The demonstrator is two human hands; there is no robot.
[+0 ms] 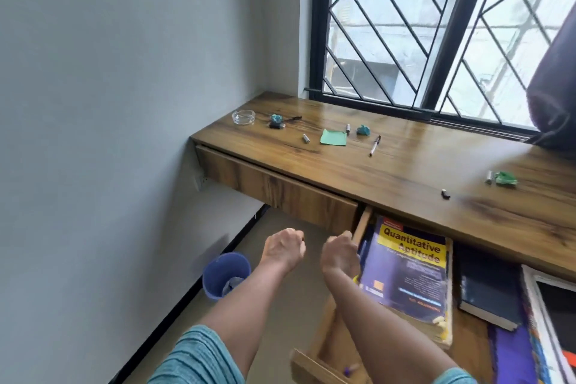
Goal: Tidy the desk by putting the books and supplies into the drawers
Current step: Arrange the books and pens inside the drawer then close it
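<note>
Yellow-and-purple paperback book (408, 271) lies in the open wooden drawer (363, 224), near right; left hand (285, 246) curled, empty; right hand (339, 254) curled at the drawer's wall, grip unclear; a hasty sweep could roll the far white pen (375, 145) off.

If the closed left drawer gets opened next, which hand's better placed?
Probably left. The left hand sits just below the closed drawer front; the right hand is over by the open drawer side wall.

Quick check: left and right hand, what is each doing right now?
Left hand: fingers curled, palm hidden; cannot tell if it holds anything.
Right hand: fingers curled beside the open drawer; grip cannot be told.
</note>
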